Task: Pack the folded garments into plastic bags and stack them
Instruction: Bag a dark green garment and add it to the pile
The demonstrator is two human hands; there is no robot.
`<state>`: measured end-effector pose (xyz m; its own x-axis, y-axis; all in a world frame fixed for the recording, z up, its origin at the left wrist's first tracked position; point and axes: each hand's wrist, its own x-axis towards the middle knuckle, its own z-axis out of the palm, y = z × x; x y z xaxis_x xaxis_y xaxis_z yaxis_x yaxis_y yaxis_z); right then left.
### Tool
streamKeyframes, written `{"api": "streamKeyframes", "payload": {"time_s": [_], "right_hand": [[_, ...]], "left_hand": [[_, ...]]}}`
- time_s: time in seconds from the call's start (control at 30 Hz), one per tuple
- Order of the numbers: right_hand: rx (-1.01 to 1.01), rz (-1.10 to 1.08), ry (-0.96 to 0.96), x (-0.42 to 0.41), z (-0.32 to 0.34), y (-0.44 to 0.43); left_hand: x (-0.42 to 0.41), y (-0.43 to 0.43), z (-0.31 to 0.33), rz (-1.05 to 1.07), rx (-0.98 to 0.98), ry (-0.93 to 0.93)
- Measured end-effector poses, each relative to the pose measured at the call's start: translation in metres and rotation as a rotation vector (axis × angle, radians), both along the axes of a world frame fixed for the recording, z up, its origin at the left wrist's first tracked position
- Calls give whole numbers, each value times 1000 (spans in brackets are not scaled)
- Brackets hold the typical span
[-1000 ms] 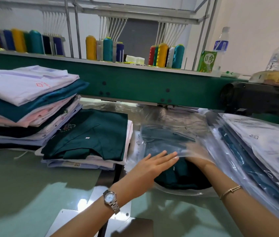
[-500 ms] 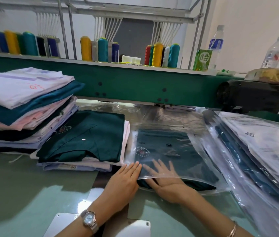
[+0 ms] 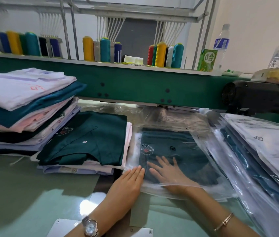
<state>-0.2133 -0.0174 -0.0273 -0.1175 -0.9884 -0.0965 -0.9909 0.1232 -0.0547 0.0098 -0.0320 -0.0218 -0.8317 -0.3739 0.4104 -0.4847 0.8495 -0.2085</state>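
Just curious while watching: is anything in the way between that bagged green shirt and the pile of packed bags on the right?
Nothing visible: the bagged shirt lies right beside the pile of packed bags. The right hand lies flat inside the bag's mouth; the left hand presses its edge.

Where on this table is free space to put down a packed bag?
Free: the bare green table in front of the folded stacks, left of the left hand. Crowded: the middle holds the bag with the right hand inside, the right side the packed stack, the back loose plastic.
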Motion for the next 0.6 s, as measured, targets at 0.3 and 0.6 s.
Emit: {"api": "streamKeyframes", "payload": {"time_s": [0.3, 0.6], "right_hand": [[-17, 73, -106, -26, -6, -34], [177, 32, -24, 13, 14, -13]], "left_hand": [[-13, -13, 27, 65, 24, -98], [-6, -30, 13, -37, 132, -215]]}}
